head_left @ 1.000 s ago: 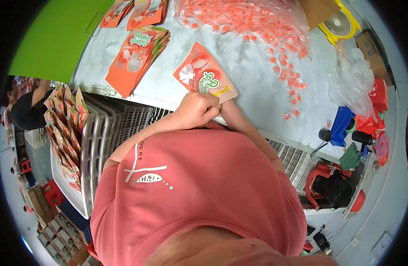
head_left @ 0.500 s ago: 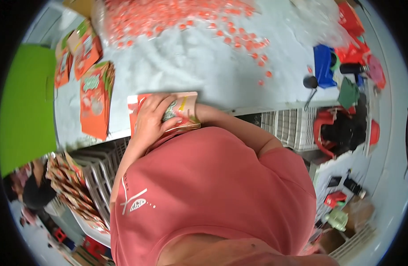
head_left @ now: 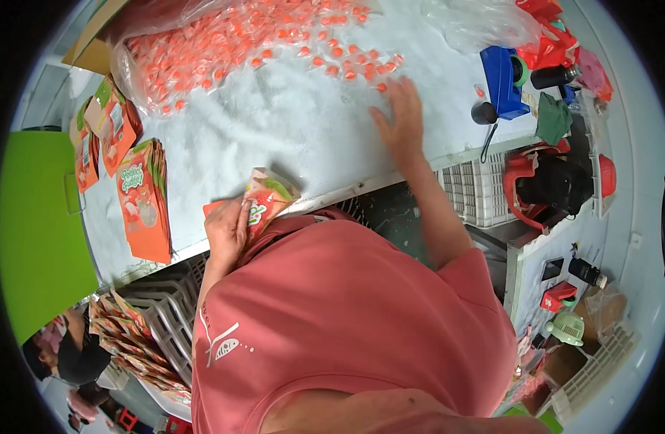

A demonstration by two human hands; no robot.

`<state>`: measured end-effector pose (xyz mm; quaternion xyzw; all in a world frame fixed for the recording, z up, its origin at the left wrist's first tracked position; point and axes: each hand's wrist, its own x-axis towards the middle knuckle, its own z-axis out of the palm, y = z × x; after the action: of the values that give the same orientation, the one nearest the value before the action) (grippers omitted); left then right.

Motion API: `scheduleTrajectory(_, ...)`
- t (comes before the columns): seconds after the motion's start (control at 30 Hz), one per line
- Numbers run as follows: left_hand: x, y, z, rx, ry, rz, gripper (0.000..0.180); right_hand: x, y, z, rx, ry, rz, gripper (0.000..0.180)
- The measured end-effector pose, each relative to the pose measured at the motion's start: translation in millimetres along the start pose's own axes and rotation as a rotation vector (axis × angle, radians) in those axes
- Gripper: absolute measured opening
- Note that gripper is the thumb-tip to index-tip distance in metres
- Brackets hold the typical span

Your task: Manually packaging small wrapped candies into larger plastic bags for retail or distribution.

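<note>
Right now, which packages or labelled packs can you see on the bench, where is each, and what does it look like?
Pouch: held by the left hand at the table's near edge; flat, orange-red with green and white.
Pouch stack: left on the table; orange, fanned.
Loose pouches: far left; orange and green.
Small wrapped pieces: far side, clear wrap, orange; the right hand rests beside them.
Filled pouches: lower left, in a white crate.

Your left hand (head_left: 228,230) is drawn in close to your chest, elbow bent sharply, its fingers (head_left: 238,217) curled shut in a grip with the thumb pressed on top. Your right arm stretches forward and away, nearly straight, your right hand (head_left: 399,119) palm down, fingers spread and flat.
</note>
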<state>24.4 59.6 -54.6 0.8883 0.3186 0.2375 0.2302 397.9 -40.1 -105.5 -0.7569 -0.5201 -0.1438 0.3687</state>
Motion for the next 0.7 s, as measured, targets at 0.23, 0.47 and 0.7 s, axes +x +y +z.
scheduleTrajectory(0.23,-8,1,-13,-0.077,0.043,-0.230,0.012,34,16,54,-0.184,-0.112,-0.008,0.089)
scheduleTrajectory(0.47,-22,0,-24,-0.277,0.167,-0.471,0.025,61,-33,120,0.025,-0.307,-0.214,0.073)
scheduleTrajectory(0.7,-21,-7,-59,0.106,0.305,-0.238,0.009,35,-106,121,0.218,-0.399,-0.427,0.067)
